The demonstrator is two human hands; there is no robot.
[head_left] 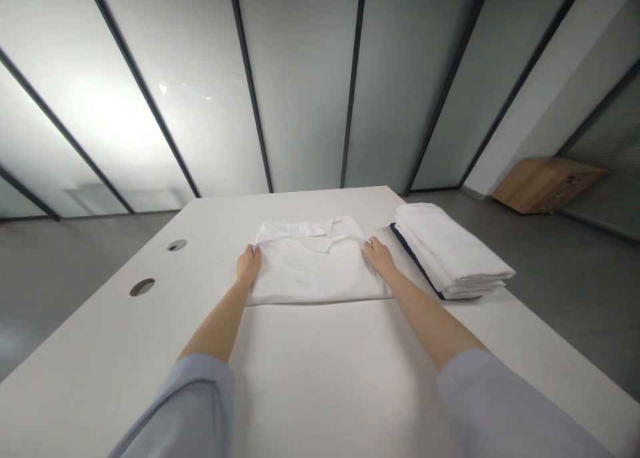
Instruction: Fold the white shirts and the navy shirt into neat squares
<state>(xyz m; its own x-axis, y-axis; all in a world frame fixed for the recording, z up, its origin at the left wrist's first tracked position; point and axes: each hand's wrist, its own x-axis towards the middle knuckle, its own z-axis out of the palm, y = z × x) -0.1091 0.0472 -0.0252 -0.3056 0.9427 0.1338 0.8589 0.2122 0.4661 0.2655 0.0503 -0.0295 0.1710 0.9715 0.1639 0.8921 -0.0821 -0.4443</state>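
A white collared shirt (310,271), folded into a wide rectangle, lies on the white table with its collar toward the far side. At its left edge, my left hand (249,265) is closed, pinching the cloth near the collar's level. My right hand (380,255) grips the opposite edge at about the same height, thumb over the fabric. The upper layer between both hands is drawn across just below the collar. The fingertips under the cloth are partly hidden.
A stack of folded white garments (450,245) with a dark navy one at its bottom sits at the table's right edge. Two round holes, one a cable hole (143,287), pierce the table (320,371) at left. A wooden cabinet (547,183) stands beyond, near frosted glass panels.
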